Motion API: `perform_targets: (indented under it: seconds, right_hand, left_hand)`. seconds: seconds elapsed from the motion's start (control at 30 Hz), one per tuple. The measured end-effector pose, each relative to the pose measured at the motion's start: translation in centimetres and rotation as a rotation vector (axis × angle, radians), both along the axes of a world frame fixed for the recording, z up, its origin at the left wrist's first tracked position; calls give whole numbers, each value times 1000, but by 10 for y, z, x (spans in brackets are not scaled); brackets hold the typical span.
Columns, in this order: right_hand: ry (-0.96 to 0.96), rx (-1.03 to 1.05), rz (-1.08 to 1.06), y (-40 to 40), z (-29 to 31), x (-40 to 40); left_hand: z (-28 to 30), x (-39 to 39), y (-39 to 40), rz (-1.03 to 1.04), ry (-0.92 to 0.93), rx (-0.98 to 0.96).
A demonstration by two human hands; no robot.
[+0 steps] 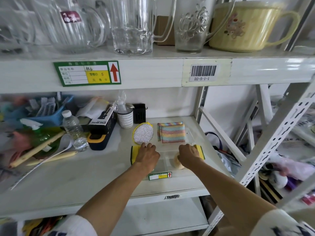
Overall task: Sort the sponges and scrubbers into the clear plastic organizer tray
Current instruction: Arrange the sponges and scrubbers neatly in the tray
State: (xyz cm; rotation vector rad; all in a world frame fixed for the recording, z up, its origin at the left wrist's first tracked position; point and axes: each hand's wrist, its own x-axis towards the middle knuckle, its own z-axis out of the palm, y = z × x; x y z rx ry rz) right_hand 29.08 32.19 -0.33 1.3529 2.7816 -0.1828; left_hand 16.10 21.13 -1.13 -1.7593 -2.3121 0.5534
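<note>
Shelf [81,169]: white metal, middle tier; all items below sit on it unless stated.
Organizer tray [163,165]: clear plastic, divided into compartments, right-centre of the shelf, between my two hands; walls faint and hard to trace.
My left hand [148,156]: palm down on a yellow sponge, fingers curled over its far edge; grip looks closed on it, thumb hidden.
Yellow sponge [134,150]: green scouring backing on its left side, lying flat at the tray's left edge; inside or just outside the tray wall, I cannot tell.
My right hand [188,155]: palm down, fingers curled around a second yellow sponge, at the tray's right front.
Second yellow sponge [199,150]: green backing on its right side, mostly covered by my hand.
Round beige sponge [177,161]: in a front compartment, touching the underside of my right hand.
Silver scrubber [143,133]: oval, glittery, yellow rim, just beyond my left hand.
Striped cloths [171,132]: pastel stack in the tray's far compartment.
Water bottle [74,129]: clear, upright, left of the tray.
Spray bottle box [102,123]: black, beside the water bottle.
Upper shelf: glass pitchers [133,24], cream mug [245,26].
</note>
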Motion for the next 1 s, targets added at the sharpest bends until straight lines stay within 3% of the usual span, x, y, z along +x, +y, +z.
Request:
perform_targets:
  seconds: [0.23, 1.0]
  right_hand:
    - [5, -10, -4, 1, -1, -2]
    - [43, -30, -11, 9, 0, -4]
  left_hand:
    - [3, -3, -1, 6, 43, -146]
    - [10, -6, 1, -36, -35, -62]
